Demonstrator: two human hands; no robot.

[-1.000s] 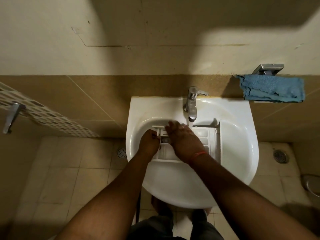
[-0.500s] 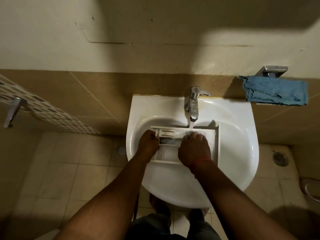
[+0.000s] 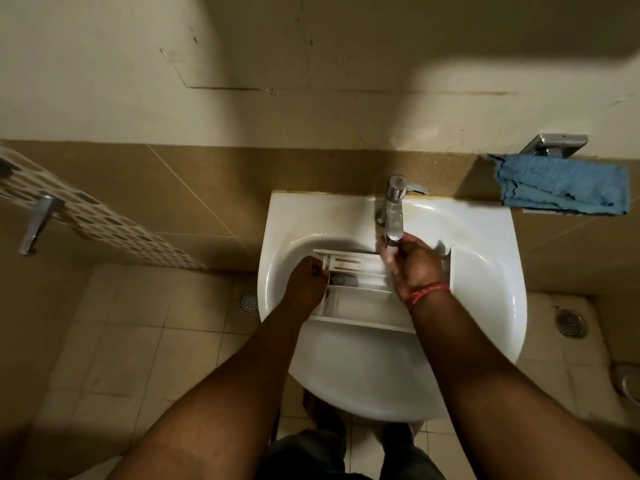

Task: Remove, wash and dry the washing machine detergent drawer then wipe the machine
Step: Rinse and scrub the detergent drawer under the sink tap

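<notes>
1. Head view, looking down: white basin [image 3: 485, 271] fixed to a tiled wall, chrome tap [image 3: 394, 209] at its 12 o'clock.
2. Detergent drawer [image 3: 363, 303]: white plastic, several compartments, lying open side up across the bowl, long axis from 9 to 3 o'clock. It spans the bowl below the spout, presumably so that water runs into the compartments and drains away.
3. Left hand [image 3: 306, 285]: at the drawer's 9 o'clock end, fingers curled round the end wall. Judged to be steadying the drawer against the other hand's work.
4. Right hand [image 3: 414, 263]: over the drawer's far edge, directly beneath the spout, with a red thread at the wrist. Fingers are bent under the tap; whether they grip the drawer or merely rub it cannot be told. Running water is not clearly visible.
5. Blue cloth [image 3: 561, 187]: folded on a metal wall holder [image 3: 554, 143], at 2 o'clock from the basin, well apart from the hands. Likely kept for drying and wiping.
6. Step judged: washing in hand; drying and wiping the machine not yet done.
</notes>
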